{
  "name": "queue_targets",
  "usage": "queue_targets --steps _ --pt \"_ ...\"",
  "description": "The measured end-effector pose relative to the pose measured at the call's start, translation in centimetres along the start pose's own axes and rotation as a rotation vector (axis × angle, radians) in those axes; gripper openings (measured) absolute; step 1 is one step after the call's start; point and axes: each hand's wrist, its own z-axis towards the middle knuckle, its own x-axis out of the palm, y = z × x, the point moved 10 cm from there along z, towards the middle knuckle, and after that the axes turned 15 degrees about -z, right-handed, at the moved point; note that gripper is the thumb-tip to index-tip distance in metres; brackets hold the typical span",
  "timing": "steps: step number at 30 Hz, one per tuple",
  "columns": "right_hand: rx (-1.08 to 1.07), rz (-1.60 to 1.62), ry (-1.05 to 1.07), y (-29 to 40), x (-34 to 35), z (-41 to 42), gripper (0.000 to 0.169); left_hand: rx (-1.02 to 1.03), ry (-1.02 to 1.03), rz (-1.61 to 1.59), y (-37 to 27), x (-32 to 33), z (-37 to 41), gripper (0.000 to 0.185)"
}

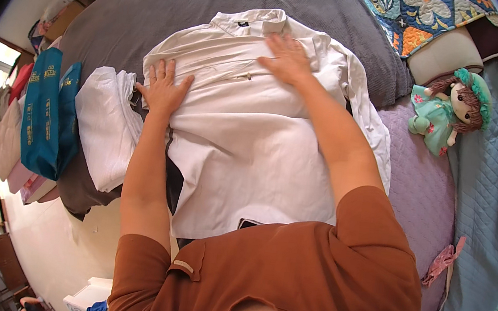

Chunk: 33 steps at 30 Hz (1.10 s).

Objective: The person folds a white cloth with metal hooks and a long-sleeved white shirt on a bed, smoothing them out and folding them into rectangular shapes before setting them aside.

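A white long-sleeved shirt (253,156) lies spread on a grey blanket (165,0), its collar (272,21) away from me and a small dark label inside the neck. My left hand (164,87) rests flat at the shirt's left edge, fingers spread. Nearer the collar, my right hand (286,60) presses on the upper right of the shirt, thumb apart from the fingers. Creases run across the chest between both hands. One sleeve (370,119) hangs down along the right side; the other is not clearly visible. Neither hand grips anything.
Folded white cloth (105,128) sits beside my left forearm, with teal bags (44,116) bearing writing beyond it. To the right, a cloth doll (451,105) lies on a lilac bedspread (419,176). A patterned quilt (427,14) is at the upper right.
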Motion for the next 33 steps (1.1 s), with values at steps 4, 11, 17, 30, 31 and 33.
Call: queue_targets --steps 4,11,17,30,31,33 --pt "0.235 -0.065 -0.061 -6.5 -0.1 -1.8 0.081 -0.032 0.083 -0.061 0.3 0.3 0.7 0.088" --pt "0.200 0.334 -0.109 -5.5 -2.2 -5.9 0.082 -0.009 0.346 -0.133 -4.6 -2.0 -2.3 0.087" --pt "0.171 0.040 -0.300 -7.5 -5.5 -30.8 0.075 0.583 0.267 -0.167 -10.9 -7.9 -24.0 0.076" --pt "0.850 1.087 -0.047 -20.9 0.2 -45.8 0.036 -0.208 0.195 -1.491 1.4 -12.8 -32.1 0.046" --pt "0.851 1.418 -0.213 -22.8 -0.2 -46.1 0.032 -0.251 0.153 -1.550 2.8 -13.8 -32.9 0.044" --pt "0.766 1.874 -0.420 -25.7 -0.8 -46.3 0.034 -0.283 0.133 -1.480 4.8 -15.0 -33.9 0.039"
